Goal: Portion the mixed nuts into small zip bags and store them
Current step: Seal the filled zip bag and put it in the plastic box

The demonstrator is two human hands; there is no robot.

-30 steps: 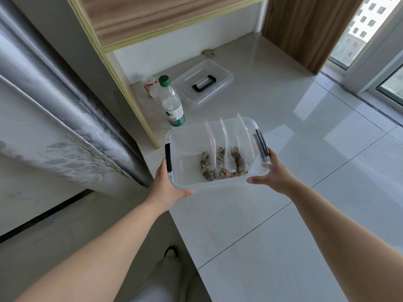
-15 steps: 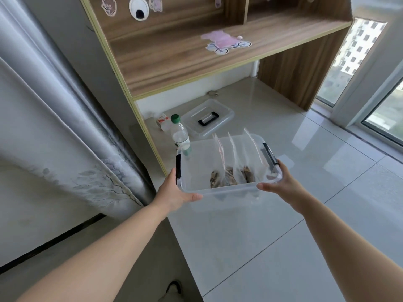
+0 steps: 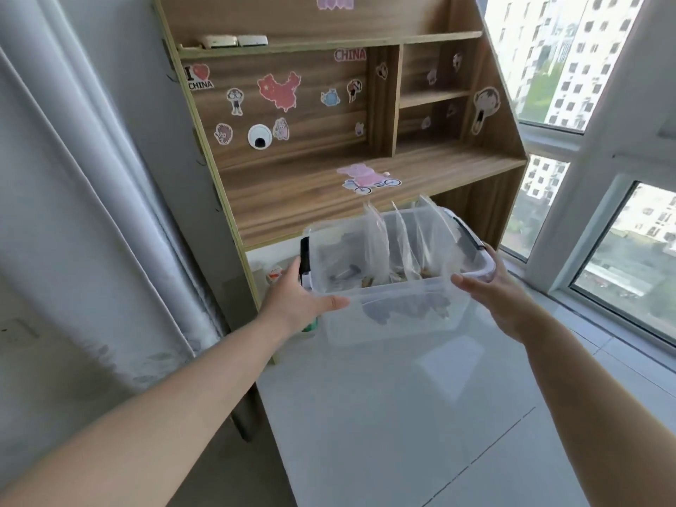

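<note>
Both hands, the left hand [image 3: 298, 300] at nine o'clock and the right hand [image 3: 492, 292] at three, grip the clear storage bin [image 3: 393, 316] level before the wooden desk shelf [image 3: 292, 199], probably so the upright nut-filled zip bags [image 3: 400, 247] don't topple.

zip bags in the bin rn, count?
3, all standing upright in the clear bin held by the left hand and right hand: left bag, middle bag, right bag. Frosted walls could hide a flat one.
</note>
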